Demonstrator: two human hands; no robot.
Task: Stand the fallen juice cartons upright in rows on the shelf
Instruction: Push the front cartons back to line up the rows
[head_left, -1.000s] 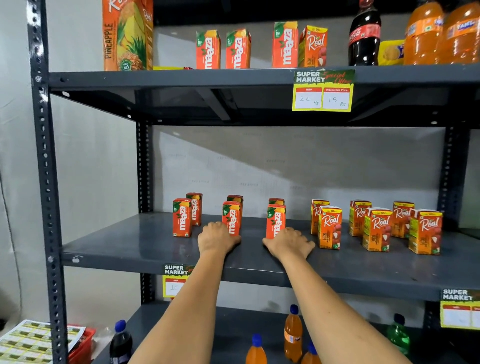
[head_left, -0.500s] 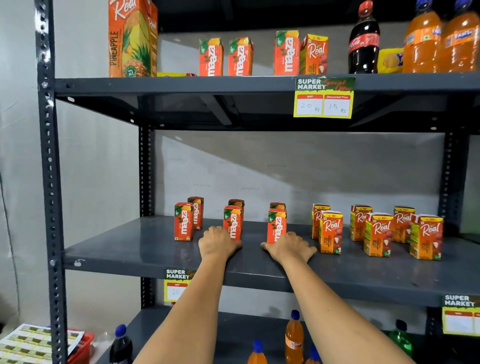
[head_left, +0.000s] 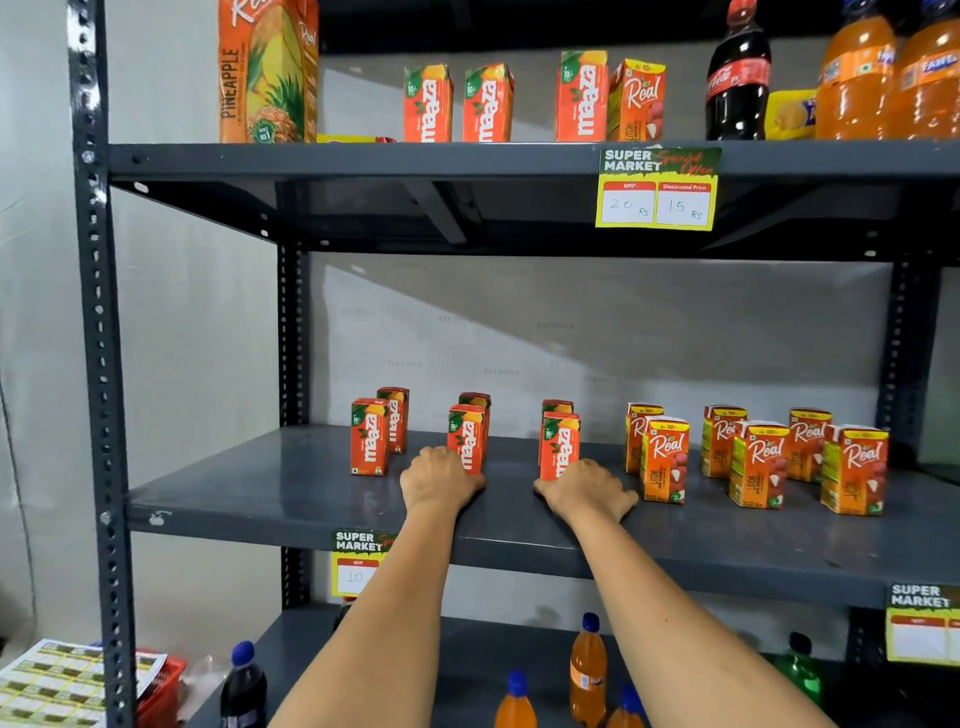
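Both hands resting palm-down on middle shelf (head_left: 270, 493), gripping nothing. Left hand (head_left: 436, 480) loosely curled, touching base of a Maaza carton (head_left: 466, 439) at its 12 o'clock. Right hand (head_left: 587, 491) fingers spread, another Maaza carton (head_left: 560, 444) at its 11 o'clock, touching. Long axes vertical. Six Maaza in three front-back pairs; six Real cartons (head_left: 665, 460) toward 3 o'clock, also paired. All upright, none seen fallen. Task judged near done. Cartons small, orange-red, look light and easily tipped.

- Bright, even lighting from overhead; soft sheen on the middle shelf (head_left: 291, 493).
- Diagonal shadow crosses the back wall (head_left: 571, 332).
- Wide-angle bowing bends the left upright (head_left: 98, 364); focus sharp throughout.
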